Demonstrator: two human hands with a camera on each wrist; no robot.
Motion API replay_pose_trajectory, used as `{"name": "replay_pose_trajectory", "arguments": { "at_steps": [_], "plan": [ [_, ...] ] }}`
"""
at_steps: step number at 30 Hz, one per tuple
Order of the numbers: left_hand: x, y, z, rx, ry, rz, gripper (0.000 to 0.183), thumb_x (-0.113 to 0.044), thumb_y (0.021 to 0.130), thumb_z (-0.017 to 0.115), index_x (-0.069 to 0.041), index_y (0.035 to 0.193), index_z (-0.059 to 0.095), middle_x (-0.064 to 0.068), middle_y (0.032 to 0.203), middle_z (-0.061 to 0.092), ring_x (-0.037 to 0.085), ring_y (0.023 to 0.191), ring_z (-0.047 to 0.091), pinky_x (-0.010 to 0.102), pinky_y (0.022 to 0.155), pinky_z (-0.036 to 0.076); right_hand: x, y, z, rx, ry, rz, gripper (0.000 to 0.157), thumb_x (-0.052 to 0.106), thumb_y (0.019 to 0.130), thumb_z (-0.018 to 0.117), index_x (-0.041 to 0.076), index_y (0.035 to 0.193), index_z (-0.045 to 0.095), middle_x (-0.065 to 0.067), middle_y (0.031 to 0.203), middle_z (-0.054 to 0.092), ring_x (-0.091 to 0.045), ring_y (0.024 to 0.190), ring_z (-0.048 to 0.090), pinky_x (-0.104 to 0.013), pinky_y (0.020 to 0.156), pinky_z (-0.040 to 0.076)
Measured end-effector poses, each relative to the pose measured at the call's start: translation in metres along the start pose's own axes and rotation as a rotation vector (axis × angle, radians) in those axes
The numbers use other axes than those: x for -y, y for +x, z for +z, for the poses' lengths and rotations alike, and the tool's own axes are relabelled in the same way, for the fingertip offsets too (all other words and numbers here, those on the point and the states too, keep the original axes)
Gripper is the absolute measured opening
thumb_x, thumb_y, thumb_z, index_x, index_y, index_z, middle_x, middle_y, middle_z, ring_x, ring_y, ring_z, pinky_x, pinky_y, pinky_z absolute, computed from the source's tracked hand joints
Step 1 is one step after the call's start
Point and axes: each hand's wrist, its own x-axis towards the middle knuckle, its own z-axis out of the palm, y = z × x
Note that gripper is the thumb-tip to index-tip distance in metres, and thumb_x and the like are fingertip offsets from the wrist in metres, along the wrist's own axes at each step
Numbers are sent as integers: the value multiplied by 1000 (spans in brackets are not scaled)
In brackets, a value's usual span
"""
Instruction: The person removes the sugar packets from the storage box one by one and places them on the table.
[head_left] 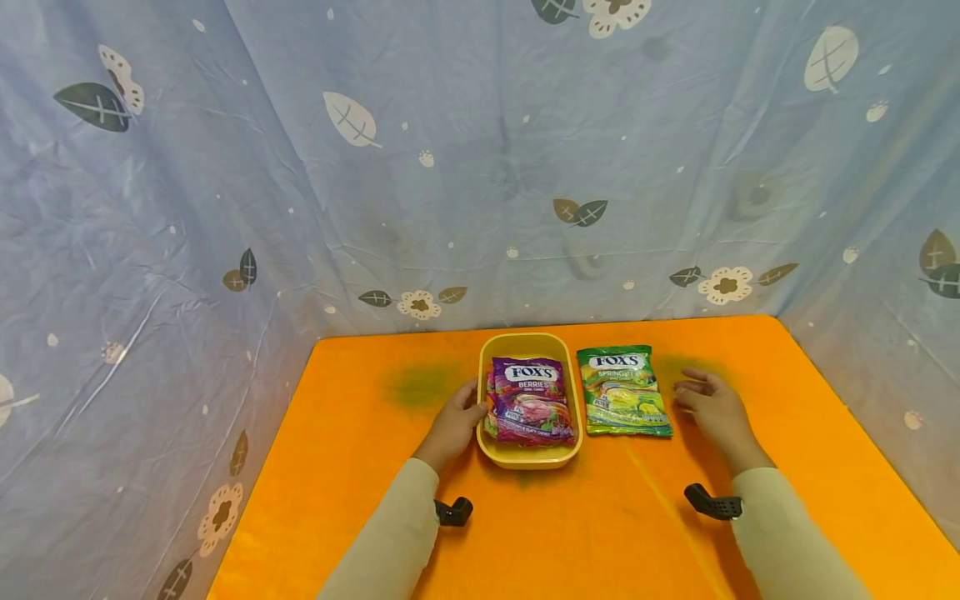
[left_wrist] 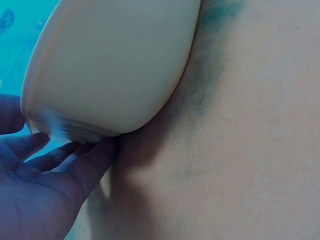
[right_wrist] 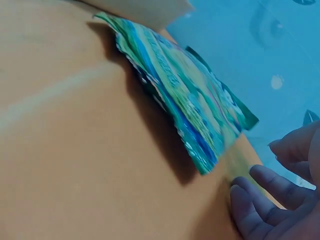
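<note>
A yellow plastic tub (head_left: 528,460) stands on the orange table with a purple Fox's Berries candy bag (head_left: 532,404) lying in it. Part of another bag (head_left: 491,427) peeks out beneath the purple one. My left hand (head_left: 453,425) grips the tub's left side, thumb at the rim and fingers against the outer wall (left_wrist: 115,65). Right of the tub, a green Fox's Spring Tea candy bag (head_left: 624,392) lies flat on the table. Just beyond its right edge is my right hand (head_left: 716,412), fingers loosely bent, holding nothing; the right wrist view shows a gap between the fingertips and the bag (right_wrist: 175,90).
The orange table (head_left: 360,517) meets a blue patterned curtain (head_left: 480,208) at the back and on both sides. Black wrist straps (head_left: 453,512) sit on both sleeves. Dark smudges (head_left: 423,383) mark the tabletop left of the tub.
</note>
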Motion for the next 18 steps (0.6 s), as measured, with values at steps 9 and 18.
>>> {"name": "replay_pose_trajectory", "arguments": {
  "at_steps": [9,18],
  "plan": [
    [-1,-1,-1,-7,0,-14,62,-24,114,58,-10,170,38,17,170,40,41,159,29,60,127,23,-5,-5,-17,-35,-44,-8,67,30,118,52,-9,167,29,-37,155,46,-2,99,66,-27,82,62],
    [0,-1,0,-2,-18,-10,62,-24,114,58,-9,170,37,18,170,40,41,159,30,59,127,25,-2,-5,-8,-65,-20,-27,66,29,117,53,-9,166,29,-37,155,46,2,96,65,-25,80,61]
  ]
}}
